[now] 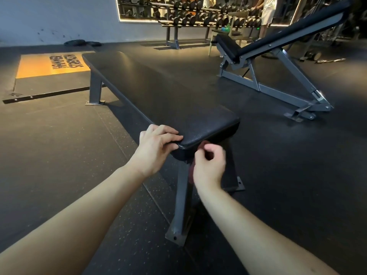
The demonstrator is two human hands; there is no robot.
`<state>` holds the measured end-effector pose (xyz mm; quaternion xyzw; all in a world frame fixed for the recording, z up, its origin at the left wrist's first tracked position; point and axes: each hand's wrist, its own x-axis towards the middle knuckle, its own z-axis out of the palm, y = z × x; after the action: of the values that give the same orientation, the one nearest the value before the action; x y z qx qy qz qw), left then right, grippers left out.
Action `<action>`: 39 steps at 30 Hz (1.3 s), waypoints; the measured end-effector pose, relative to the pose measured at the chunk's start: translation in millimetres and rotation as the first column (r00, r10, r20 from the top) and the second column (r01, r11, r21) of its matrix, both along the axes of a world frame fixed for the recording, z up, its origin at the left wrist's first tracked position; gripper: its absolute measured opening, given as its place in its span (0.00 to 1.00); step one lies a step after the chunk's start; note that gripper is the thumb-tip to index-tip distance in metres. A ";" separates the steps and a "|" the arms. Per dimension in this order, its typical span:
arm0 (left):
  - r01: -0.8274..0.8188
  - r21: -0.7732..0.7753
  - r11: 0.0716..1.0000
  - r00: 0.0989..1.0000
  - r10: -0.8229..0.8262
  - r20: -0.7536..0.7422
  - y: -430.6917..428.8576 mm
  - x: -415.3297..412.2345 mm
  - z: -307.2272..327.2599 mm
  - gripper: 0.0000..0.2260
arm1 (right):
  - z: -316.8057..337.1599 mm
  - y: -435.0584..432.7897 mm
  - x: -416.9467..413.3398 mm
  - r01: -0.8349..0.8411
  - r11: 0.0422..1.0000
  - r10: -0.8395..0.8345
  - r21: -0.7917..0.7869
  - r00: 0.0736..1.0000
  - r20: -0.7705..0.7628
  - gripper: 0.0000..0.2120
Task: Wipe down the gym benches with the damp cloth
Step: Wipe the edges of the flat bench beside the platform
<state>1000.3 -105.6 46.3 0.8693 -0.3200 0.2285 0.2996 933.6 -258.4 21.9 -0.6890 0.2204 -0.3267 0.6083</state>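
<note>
Your left hand [156,147] grips the near left corner of the flat black padded bench [158,92]. The fingers lie close together over the top edge and the thumb is tucked against the side, most likely to brace you while the other hand works.

Your right hand [208,167] is curled at the pad's near end face, just below the top edge, knuckles toward you. The fingers are bunched round a dull-red cloth [203,145]. Only slivers of it show above and to the left of the hand, so the cloth sits at the bench end rather than on the top. This looks like wiping the end face.

Both forearms reach forward, wrists roughly straight.

The grey-framed incline bench with black pads [278,36] stands well apart to the right, with no hand on it.
</note>
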 end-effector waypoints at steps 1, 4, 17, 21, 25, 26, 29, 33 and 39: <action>0.000 0.001 1.000 1.000 0.000 0.012 1.0 1.6 0.3 0.12 | -1.9 9.3 -8.7 -0.057 0.998 0.057 -0.029 0.998 0.006 0.08; -0.039 -0.008 0.999 0.999 0.039 0.009 7.0 6.9 0.3 0.16 | -2.5 22.1 -21.8 -0.177 0.982 0.179 -0.064 0.984 0.018 0.08; -0.061 -0.102 0.993 0.995 0.053 -0.084 12.5 10.3 -5.4 0.12 | 4.6 -1.9 -4.4 -0.017 0.999 0.019 -0.042 0.999 0.038 0.09; -0.058 -0.100 0.993 0.994 0.048 -0.098 13.0 12.1 -5.2 0.12 | -8.9 27.2 -24.1 -0.188 0.968 0.198 -0.169 0.979 0.048 0.08; -0.033 -0.107 0.994 0.995 0.022 -0.101 13.8 13.4 -3.2 0.14 | -4.4 13.6 -16.5 -0.155 0.967 0.172 -0.203 0.983 0.069 0.09; -0.029 -0.118 0.993 0.995 0.017 -0.098 13.5 13.4 -3.6 0.15 | -2.6 6.8 -12.9 -0.132 0.971 0.147 -0.200 0.987 0.060 0.09; -0.044 -0.139 0.989 0.995 0.031 -0.097 12.1 13.6 -6.3 0.14 | 6.6 -16.2 0.8 -0.007 0.999 0.008 -0.043 1.000 0.025 0.08; -0.061 -0.148 0.987 0.994 0.047 -0.095 11.0 11.3 -8.0 0.13 | 9.4 -14.6 2.9 0.019 1.000 -0.018 0.012 1.000 -0.017 0.06; -0.075 -0.084 0.994 0.992 0.066 -0.105 11.6 3.6 -0.4 0.13 | -2.4 21.7 -34.8 -0.237 0.968 0.230 -0.078 0.969 -0.090 0.07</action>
<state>1003.8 -94.0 45.8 0.8766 -0.2631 0.2081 0.3451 898.8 -236.7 19.5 -0.7489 0.1475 -0.2341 0.6022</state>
